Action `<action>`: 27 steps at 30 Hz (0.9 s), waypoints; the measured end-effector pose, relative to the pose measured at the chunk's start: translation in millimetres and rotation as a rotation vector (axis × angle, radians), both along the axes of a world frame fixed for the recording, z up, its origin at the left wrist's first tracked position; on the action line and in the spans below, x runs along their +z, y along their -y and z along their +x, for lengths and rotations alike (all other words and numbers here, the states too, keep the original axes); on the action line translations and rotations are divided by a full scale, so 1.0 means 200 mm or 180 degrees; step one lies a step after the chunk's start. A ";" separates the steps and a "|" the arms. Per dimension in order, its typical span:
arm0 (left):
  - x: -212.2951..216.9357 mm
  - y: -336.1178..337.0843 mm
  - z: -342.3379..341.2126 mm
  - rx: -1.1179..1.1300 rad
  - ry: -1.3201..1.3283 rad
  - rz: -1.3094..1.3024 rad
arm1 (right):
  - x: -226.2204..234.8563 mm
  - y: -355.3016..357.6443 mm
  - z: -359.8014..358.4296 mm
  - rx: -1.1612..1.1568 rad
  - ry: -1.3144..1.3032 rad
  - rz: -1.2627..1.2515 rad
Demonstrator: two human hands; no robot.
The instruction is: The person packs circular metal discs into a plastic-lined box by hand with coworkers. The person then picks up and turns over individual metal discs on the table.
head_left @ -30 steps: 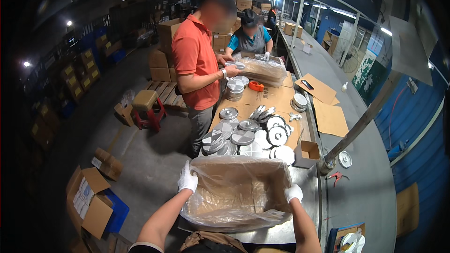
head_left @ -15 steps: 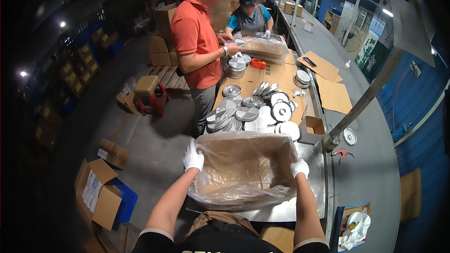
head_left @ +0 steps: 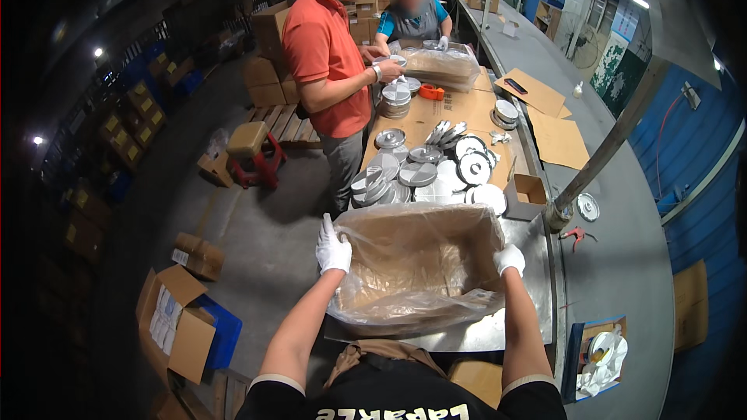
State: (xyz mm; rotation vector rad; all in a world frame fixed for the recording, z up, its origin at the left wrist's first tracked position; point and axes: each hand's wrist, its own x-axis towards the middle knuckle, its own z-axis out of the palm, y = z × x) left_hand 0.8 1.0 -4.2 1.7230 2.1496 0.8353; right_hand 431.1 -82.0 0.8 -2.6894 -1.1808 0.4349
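A cardboard box (head_left: 420, 271) lined with clear plastic film (head_left: 389, 317) stands in front of me on the metal tabletop, its top open and its inside showing no parts. My left hand (head_left: 334, 249), in a white glove, rests against the left side of the box with its fingers stretched upward. On the opposite side my right hand (head_left: 510, 260), also gloved in white, has its fingers curled closed over the rim and film. Just beyond the box lies a heap of round grey metal discs (head_left: 419, 174), along with several white-faced discs (head_left: 473, 168).
A co-worker in an orange shirt (head_left: 327, 39) holds a disc at the table's left side. Another person (head_left: 412, 19) stands behind a second film-lined box (head_left: 440, 70). A small carton (head_left: 526, 196) and a metal post (head_left: 607, 148) stand at the right. A red-handled tool (head_left: 574, 236) lies on the grey bench.
The box and both hands sit slightly higher and farther right in the picture, as does the whole scene's nearer part. My left hand's fingers have straightened from around the rim.
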 end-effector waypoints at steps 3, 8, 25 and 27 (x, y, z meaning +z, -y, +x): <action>0.01 0.01 0.00 -0.0063 -0.0153 0.0467 | 0.06 0.04 -0.03 0.0156 -0.0058 0.0328; 0.18 0.06 0.02 -0.0139 -0.0175 0.1015 | 0.27 0.13 -0.17 0.0640 0.0317 0.2150; 0.34 0.82 0.70 -0.0731 0.5782 -0.2111 | -0.18 0.17 -0.93 -0.0910 -0.3449 0.2649; 0.39 0.85 0.68 -0.0731 0.5775 -0.2280 | -0.16 0.15 -0.85 -0.0998 -0.3464 0.2569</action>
